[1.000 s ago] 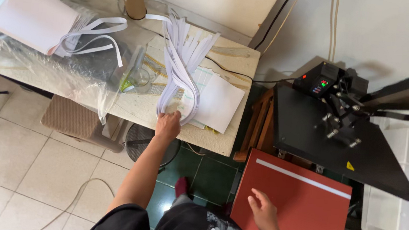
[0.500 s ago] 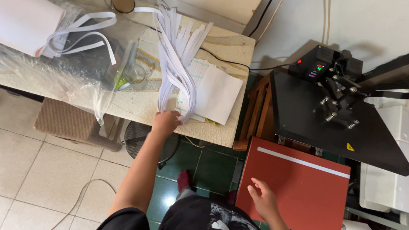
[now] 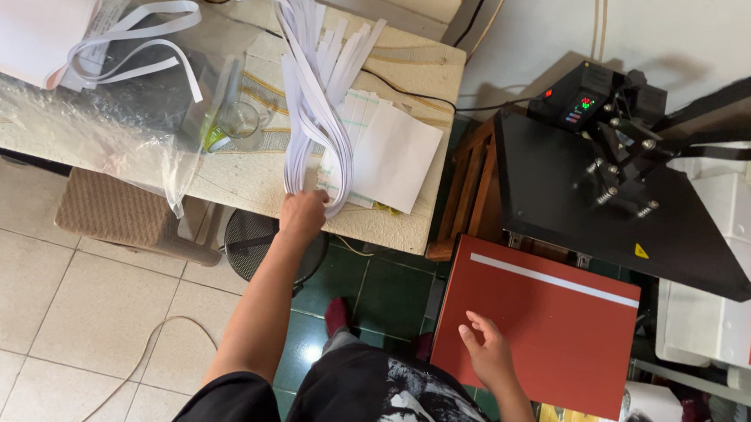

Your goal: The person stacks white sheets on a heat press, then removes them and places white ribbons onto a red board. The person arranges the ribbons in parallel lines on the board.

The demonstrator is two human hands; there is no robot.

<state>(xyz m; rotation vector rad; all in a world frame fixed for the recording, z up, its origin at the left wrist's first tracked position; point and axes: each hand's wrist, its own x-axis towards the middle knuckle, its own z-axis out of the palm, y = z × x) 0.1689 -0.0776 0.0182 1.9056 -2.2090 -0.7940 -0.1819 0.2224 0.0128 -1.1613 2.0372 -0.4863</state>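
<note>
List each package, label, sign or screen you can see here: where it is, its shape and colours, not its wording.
Control box: black, back of the heat press, small lit red and green display.
Warning label: small yellow triangle on the black upper plate, near its front edge.
Plastic wrap: clear, crumpled, on the table's left.

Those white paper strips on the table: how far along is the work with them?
Done: a pile of white paper strips lies cut on the table, and the heat press stands open. In hand: the left hand reaches the near end of the strips, while the right hand rests on the red pad. Left: the pad is bare, so no strip has been laid there yet.
</note>
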